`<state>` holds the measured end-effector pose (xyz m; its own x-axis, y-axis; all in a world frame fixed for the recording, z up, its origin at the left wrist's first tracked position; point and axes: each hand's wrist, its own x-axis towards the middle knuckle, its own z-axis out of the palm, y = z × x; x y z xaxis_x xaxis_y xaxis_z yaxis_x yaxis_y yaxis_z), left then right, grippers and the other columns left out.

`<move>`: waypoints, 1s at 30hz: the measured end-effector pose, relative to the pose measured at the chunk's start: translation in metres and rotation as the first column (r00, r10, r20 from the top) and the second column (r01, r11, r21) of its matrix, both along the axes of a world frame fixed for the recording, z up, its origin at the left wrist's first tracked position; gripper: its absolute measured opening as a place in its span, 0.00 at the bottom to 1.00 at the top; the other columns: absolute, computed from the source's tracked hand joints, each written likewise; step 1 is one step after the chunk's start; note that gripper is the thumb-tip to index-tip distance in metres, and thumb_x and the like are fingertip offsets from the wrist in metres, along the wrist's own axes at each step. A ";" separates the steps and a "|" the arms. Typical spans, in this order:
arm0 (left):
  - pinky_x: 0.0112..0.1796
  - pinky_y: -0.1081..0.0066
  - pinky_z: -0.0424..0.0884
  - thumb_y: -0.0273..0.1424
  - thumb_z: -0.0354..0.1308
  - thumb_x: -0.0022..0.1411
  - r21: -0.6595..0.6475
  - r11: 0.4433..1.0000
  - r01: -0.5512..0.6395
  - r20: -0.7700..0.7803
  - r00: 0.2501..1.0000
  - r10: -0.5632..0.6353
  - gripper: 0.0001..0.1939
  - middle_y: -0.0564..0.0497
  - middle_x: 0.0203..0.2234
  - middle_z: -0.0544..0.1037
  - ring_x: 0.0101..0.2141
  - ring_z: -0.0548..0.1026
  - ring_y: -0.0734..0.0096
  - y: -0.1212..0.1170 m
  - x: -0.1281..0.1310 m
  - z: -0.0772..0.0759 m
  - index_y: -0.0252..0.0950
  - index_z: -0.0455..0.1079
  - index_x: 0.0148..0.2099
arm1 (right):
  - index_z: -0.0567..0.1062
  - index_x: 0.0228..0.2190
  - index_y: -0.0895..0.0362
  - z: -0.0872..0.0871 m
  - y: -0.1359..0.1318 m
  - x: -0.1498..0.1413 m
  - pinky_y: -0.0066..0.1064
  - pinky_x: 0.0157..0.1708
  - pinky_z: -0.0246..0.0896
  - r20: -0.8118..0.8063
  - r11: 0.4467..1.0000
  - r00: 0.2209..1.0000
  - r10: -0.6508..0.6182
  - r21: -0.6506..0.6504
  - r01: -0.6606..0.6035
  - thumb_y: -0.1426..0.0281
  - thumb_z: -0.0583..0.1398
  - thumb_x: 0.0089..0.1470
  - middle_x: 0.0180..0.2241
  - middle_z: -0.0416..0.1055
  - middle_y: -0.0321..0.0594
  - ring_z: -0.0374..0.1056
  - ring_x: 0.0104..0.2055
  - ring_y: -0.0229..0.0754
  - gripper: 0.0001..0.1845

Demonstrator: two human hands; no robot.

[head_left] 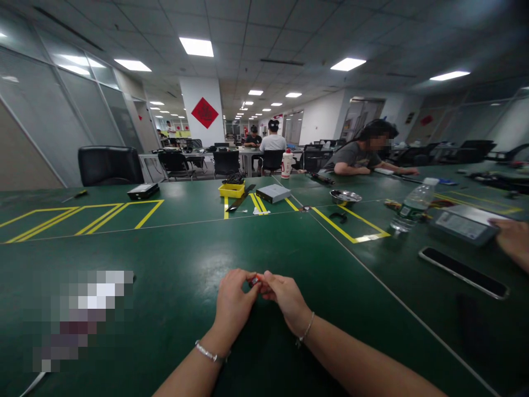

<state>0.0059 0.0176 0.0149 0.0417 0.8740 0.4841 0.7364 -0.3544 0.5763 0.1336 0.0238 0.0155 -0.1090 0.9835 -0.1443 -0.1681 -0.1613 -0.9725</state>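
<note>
My left hand point(235, 298) and my right hand point(287, 298) meet just above the green table point(165, 309). Pinched between their fingertips is a small red object point(255, 280) with a dark and silvery part; it is too small and too covered by fingers to name. Both hands are closed on it, the left at its near-left side and the right at its right end. A bracelet circles each wrist.
At right lie a phone point(463, 272), a water bottle point(414, 207) and a grey box point(465, 223) touched by another person's hand point(514, 240). Farther back are a yellow bin point(232, 191), a grey metal box point(273, 193) and a steel bowl point(345, 196). A pixelated item lies left.
</note>
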 end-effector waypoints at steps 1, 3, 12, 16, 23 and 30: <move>0.35 0.65 0.63 0.29 0.57 0.50 0.007 1.000 -0.005 -0.010 1.000 0.005 0.02 0.53 0.26 0.73 0.32 0.69 0.66 0.000 0.000 0.000 0.38 0.68 0.30 | 0.77 0.27 0.62 0.001 0.001 0.001 0.28 0.27 0.58 0.017 1.000 1.000 0.010 -0.004 -0.010 0.54 0.60 0.39 0.26 0.73 0.44 0.64 0.27 0.36 0.23; 0.34 0.66 0.62 0.30 0.56 0.50 0.016 1.000 -0.010 -0.031 0.999 0.011 0.02 0.53 0.25 0.72 0.31 0.68 0.67 0.000 0.001 -0.001 0.37 0.67 0.29 | 0.77 0.27 0.62 0.002 0.002 0.004 0.28 0.28 0.58 0.043 0.999 0.998 0.044 -0.009 -0.044 0.58 0.62 0.37 0.26 0.73 0.43 0.64 0.28 0.36 0.20; 0.34 0.66 0.63 0.27 0.53 0.50 -0.028 0.998 0.047 -0.070 0.996 -0.049 0.02 0.54 0.24 0.69 0.29 0.67 0.68 -0.003 0.004 -0.002 0.37 0.62 0.28 | 0.73 0.20 0.60 0.007 0.005 0.005 0.28 0.27 0.56 0.024 0.993 0.994 0.106 -0.047 -0.105 0.70 0.63 0.33 0.21 0.70 0.35 0.62 0.24 0.34 0.07; 0.40 0.64 0.65 0.28 0.58 0.47 -0.013 0.996 0.085 0.004 0.996 -0.085 0.15 0.51 0.34 0.69 0.37 0.68 0.66 -0.001 0.004 -0.005 0.38 0.62 0.39 | 0.71 0.21 0.58 0.004 0.015 0.013 0.28 0.28 0.57 0.115 0.991 0.987 0.108 0.063 -0.116 0.73 0.60 0.35 0.21 0.70 0.34 0.64 0.26 0.35 0.04; 0.50 0.59 0.57 0.31 0.55 0.51 -0.112 0.993 0.025 -0.105 0.994 -0.037 0.21 0.46 0.49 0.63 0.50 0.61 0.61 0.004 -0.003 -0.016 0.38 0.61 0.49 | 0.73 0.31 0.58 0.005 0.059 0.084 0.30 0.32 0.58 0.578 0.961 0.800 -0.159 0.278 -0.010 0.68 0.56 0.43 0.27 0.72 0.38 0.66 0.30 0.38 0.11; 0.52 0.54 0.51 0.34 0.53 0.54 -0.240 0.971 -0.007 -0.254 0.966 -0.056 0.18 0.46 0.52 0.63 0.55 0.56 0.57 0.006 -0.007 -0.021 0.40 0.64 0.49 | 0.76 0.36 0.56 0.012 0.078 0.216 0.33 0.34 0.57 0.852 0.871 0.275 -0.446 0.343 0.353 0.66 0.53 0.46 0.38 0.73 0.45 0.66 0.37 0.45 0.17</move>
